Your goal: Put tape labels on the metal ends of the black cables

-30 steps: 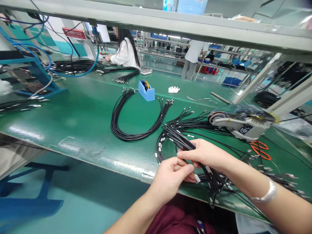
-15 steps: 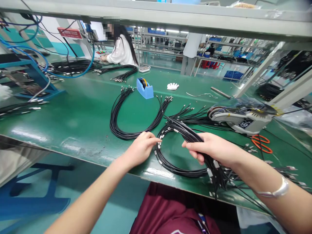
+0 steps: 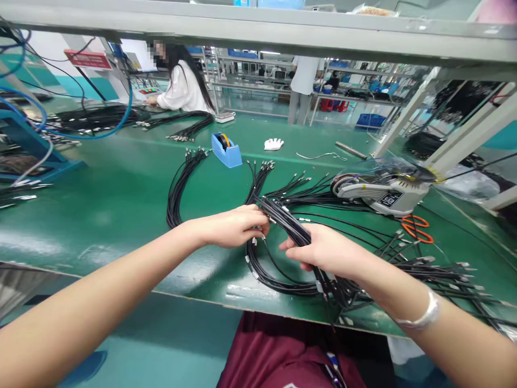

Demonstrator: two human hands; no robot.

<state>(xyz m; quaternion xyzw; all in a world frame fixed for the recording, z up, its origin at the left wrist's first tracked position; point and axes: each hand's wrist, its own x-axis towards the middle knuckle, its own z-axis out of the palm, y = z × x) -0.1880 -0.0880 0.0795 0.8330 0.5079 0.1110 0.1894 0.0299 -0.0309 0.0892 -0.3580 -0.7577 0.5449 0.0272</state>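
My right hand (image 3: 321, 248) is wrapped round a thick bundle of black cables (image 3: 288, 221) with white tags. The bundle slants from the middle of the bench down toward its front edge. Close to its left end, my left hand (image 3: 238, 225) pinches at a single thin black cable (image 3: 271, 257), which runs down from the fingertips. The fingertips themselves are partly hidden. Below both hands lies a curved group of tagged black cables (image 3: 266, 279) on the green bench. Behind my left wrist rests another bent cable bundle (image 3: 176, 196), partly covered by the arm.
A blue tape dispenser (image 3: 226, 152) and a white glove (image 3: 273, 144) stand farther back. On the right are a grey tape machine (image 3: 388, 194), orange-handled scissors (image 3: 418, 229) and many loose cable ends (image 3: 440, 269). A person in white (image 3: 186, 86) sits across the bench.
My left hand has turned at the loop and come up beside the held bundle, with one cable drawn away from the others. The right hand keeps its hold. The view has shifted right.
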